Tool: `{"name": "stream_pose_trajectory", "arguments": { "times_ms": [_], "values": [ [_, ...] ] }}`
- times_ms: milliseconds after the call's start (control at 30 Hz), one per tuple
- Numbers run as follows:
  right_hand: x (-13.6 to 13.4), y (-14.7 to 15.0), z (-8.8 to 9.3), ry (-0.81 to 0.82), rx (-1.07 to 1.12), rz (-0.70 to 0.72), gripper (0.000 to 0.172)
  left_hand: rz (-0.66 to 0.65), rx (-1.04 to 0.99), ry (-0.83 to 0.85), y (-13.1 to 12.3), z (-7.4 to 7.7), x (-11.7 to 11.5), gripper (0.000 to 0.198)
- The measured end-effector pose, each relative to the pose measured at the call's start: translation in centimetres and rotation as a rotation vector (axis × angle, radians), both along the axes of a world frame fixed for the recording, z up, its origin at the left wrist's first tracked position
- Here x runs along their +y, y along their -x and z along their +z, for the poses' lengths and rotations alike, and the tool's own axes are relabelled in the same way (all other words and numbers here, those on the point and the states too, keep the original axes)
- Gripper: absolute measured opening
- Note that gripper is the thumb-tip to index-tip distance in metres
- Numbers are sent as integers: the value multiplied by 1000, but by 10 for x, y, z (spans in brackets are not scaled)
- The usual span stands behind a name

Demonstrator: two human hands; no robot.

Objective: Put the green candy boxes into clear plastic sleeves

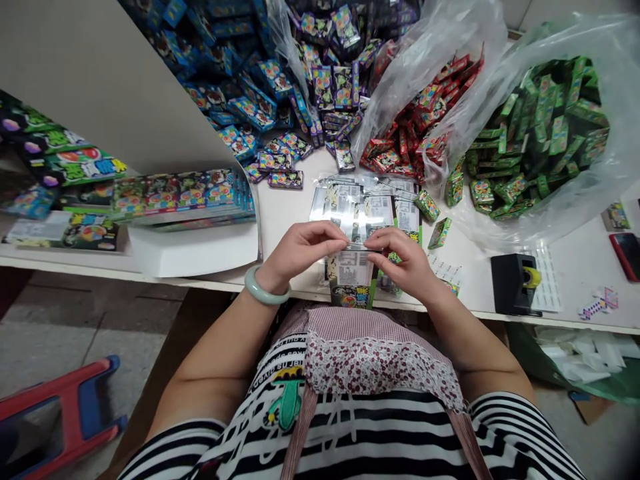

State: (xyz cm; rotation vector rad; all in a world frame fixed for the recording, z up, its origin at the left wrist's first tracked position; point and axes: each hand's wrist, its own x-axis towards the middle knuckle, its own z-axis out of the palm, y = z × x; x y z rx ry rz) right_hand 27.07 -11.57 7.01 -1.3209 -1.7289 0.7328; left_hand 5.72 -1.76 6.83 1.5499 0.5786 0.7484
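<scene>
Pinching between thumbs and fingertips, the left hand (299, 252) and the right hand (404, 259) appear to grasp the thin upper edge of a printed packet (350, 270) at the front edge of the bench (286, 207). Light and flat, it should handle like thin card, fairly stiff but easily creased, with a glossy surface likely to slip. Its narrow edges look the surest hold, gripped gently at both ends.
</scene>
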Motion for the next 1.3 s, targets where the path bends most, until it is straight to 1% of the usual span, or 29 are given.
{"name": "stream_pose_trajectory", "arguments": {
  "times_ms": [67,133,233,300,400,467,600,733,800,867,933,967,1000,1067,1133,1167,1233,1300],
  "values": [
    [-1,0,-6,-15,2,-45,9,-6,10,-16,-2,1,2,19],
    [-2,0,-9,-20,10,-74,8,-31,12,-100,-1,1,2,13],
    [-4,-1,-10,-26,-2,-81,6,-87,22,-194,2,-7,-1,13],
    [-4,-1,-10,-41,-17,-63,6,-60,18,-160,3,-15,-5,14],
    [-3,0,-12,-73,-17,-48,6,19,-48,12,1,-24,-11,24],
    [-2,1,-15,-87,-6,-64,6,34,-63,51,-2,-27,-13,26],
    [-3,4,-21,-98,72,-133,5,70,-20,-92,-5,-27,-13,11],
    [-3,13,-28,-68,117,-205,7,78,-16,-120,-7,-27,-13,13],
    [-2,18,-30,-45,91,-207,10,104,-25,-140,-10,-28,-14,10],
    [-1,17,-32,-25,99,-172,15,144,-26,-183,-13,-30,-13,6],
    [-5,4,-36,3,144,-137,21,165,-13,-231,-15,-34,-11,6],
    [-10,-9,-39,23,167,-158,25,182,5,-243,-15,-36,-9,7],
    [-17,-25,-42,50,181,-215,28,197,20,-243,-15,-38,-7,8],
    [-39,-66,-48,124,153,-441,27,229,56,-217,-13,-42,-5,11],
    [-63,-110,-53,229,26,-697,20,261,84,-182,-13,-45,-4,13],
    [-74,-129,-55,303,-95,-780,17,280,96,-170,-13,-45,-4,13],
    [-90,-157,-60,475,-304,-839,16,317,110,-164,-14,-45,-5,14],
    [-97,-168,-65,608,-409,-832,15,338,121,-164,-16,-44,-6,16]
  ]
}}
